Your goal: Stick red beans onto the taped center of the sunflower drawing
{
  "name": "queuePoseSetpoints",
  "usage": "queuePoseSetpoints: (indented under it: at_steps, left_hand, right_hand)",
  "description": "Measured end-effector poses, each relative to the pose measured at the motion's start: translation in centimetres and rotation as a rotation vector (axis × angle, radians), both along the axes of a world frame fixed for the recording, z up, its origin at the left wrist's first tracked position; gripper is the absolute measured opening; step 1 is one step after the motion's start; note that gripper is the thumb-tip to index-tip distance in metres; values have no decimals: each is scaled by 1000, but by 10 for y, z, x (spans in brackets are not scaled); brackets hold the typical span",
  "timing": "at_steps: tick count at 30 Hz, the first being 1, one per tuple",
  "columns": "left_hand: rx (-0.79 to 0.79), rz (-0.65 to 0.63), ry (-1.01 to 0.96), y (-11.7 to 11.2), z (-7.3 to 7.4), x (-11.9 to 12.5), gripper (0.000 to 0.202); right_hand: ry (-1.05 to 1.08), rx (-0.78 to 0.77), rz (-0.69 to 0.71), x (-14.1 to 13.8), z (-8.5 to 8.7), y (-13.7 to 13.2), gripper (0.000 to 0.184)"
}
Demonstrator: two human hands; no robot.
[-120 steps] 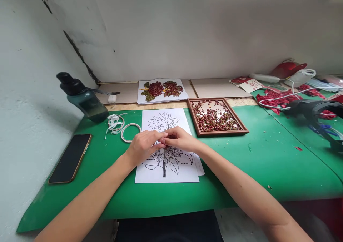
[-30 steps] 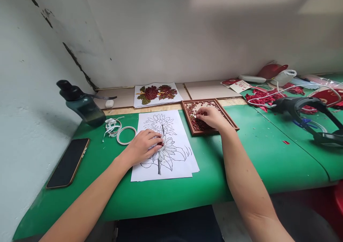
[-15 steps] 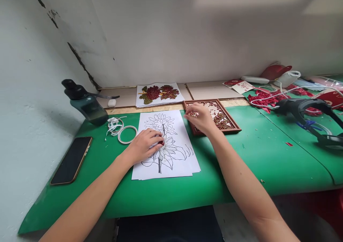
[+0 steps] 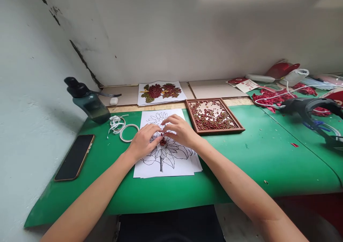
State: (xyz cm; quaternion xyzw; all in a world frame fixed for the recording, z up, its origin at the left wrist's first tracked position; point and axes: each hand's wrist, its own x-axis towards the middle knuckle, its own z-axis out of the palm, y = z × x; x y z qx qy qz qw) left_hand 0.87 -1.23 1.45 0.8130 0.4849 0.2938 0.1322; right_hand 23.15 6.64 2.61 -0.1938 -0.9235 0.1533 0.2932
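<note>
A line drawing of flowers on white paper (image 4: 178, 167) lies in front of me. Several dark red beans (image 4: 163, 142) sit on the centre of the lower flower. My left hand (image 4: 144, 140) rests on the paper's left side, its fingers stretched toward the flower centre and its thumb beside the beans. Over the same spot, my right hand (image 4: 180, 130) has its fingertips pinched together, close to my left fingertips. A small dark red bean shows at the pinch, partly hidden. Red and greenish beans are spread in a brown-framed tray (image 4: 217, 132) to the right.
A finished bean picture (image 4: 160, 93) lies behind the drawing. On the left are a dark bottle (image 4: 89, 104), a phone (image 4: 75, 157), tape rings (image 4: 129, 133) and a white case (image 4: 114, 101). Red scraps (image 4: 276, 98), a white cable and a black headset frame (image 4: 316, 109) lie right.
My right hand has left the bean tray and moved left to the flower centre, meeting my left hand. My left hand stays on the paper. The view has shifted slightly.
</note>
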Motion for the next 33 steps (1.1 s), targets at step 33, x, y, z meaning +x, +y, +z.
queuePoseSetpoints:
  at_steps: [33]
  left_hand:
    - [-75, -48, 105, 2, -1, -7, 20]
  right_hand:
    - [-94, -181, 36, -1, -18, 6, 14]
